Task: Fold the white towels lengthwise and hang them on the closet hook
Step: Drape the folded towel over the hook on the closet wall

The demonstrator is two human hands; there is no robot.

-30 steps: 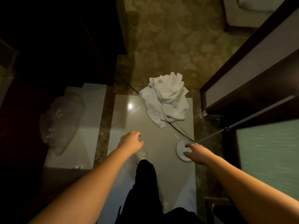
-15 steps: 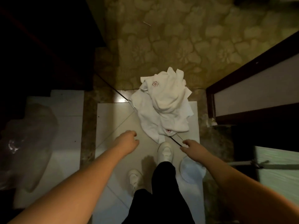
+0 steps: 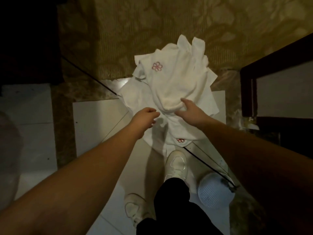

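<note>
A crumpled heap of white towels (image 3: 172, 82) with small pink flower emblems lies on the floor, half on the patterned carpet and half on the pale tiles. My right hand (image 3: 191, 111) reaches over the heap's near edge with fingers spread, at or just above the cloth. My left hand (image 3: 146, 118) hovers beside it at the heap's near left edge, fingers loosely curled and holding nothing. No closet hook is in view.
My white shoes (image 3: 177, 164) stand on the tiles just before the heap. A round pale blue ribbed disc (image 3: 215, 190) lies at the right with a thin black cord (image 3: 203, 162) running under the towels. A dark wooden frame (image 3: 271, 56) borders the right side.
I have stepped closer and leaned down. Both hands moved forward from above the tiles to the near edge of the towel heap.
</note>
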